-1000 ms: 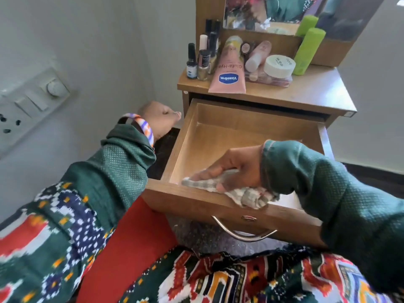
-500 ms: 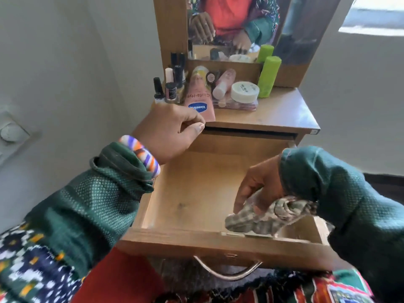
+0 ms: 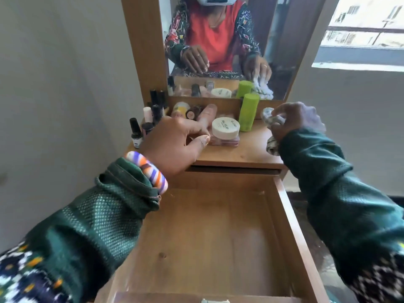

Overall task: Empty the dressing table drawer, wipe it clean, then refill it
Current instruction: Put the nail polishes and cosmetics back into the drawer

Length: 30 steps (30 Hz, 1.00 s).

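Drawer [image 3: 209,237] lies bare: left hand [image 3: 175,143], loosely curled and empty, should pinch the twelve-o'clock cream jar [image 3: 225,130] squarely while the right hand [image 3: 293,121] clutches the cloth [image 3: 272,132].

A plain grey wall [image 3: 54,84] is running along the left side, and another [image 3: 349,127] is standing behind the wooden mirror frame [image 3: 144,51]. Daylight is coming through a window [image 3: 367,29] at the upper right, above a dark floor [image 3: 306,211].
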Available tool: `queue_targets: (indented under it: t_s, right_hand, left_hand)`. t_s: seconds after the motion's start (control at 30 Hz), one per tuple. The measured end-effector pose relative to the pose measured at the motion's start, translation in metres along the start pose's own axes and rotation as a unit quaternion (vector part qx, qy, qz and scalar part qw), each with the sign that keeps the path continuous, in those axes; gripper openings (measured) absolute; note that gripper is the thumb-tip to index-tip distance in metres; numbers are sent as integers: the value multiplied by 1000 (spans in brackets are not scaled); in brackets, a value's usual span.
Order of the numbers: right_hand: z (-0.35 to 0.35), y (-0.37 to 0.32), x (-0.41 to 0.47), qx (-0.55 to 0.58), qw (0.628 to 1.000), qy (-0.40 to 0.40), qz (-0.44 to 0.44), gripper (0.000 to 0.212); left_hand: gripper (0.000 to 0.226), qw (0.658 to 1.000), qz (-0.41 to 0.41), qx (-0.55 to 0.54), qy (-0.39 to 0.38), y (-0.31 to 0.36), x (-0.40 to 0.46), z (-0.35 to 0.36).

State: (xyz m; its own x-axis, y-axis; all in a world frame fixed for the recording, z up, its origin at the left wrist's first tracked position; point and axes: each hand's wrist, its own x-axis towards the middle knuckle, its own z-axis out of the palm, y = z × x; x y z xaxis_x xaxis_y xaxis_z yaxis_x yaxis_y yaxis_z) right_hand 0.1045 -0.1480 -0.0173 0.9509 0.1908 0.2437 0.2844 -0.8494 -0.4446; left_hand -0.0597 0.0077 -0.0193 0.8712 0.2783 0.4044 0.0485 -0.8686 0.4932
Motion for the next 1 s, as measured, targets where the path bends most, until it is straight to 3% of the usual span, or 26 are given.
queue_targets:
  t_s: [0.13, 0.33, 0.53, 0.63, 0.77, 1.0]
  right_hand:
    - [25, -1, 19, -77, 997, -1, 11, 27]
    - [34, -9, 25, -89, 993, -69, 45, 30]
    - [4, -49, 15, -114, 994, -2, 0, 27]
    - [-6, -84, 6, -75, 995, -8, -72, 25]
    - [10, -134, 0, -4, 980, -97, -176, 19]
    - [58, -192, -13, -47, 954, -139, -261, 32]
  left_hand:
    - [20, 999, -13, 15, 28, -11, 9, -5]
    - [20, 997, -16, 35, 64, -30, 15, -24]
    - [20, 984, -49, 81, 152, -59, 35, -76]
    - [22, 982, -86, 104, 135, -72, 46, -92]
    - [22, 984, -109, 112, 87, -84, 58, -90]
    - [26, 978, -141, 143, -52, -94, 87, -60]
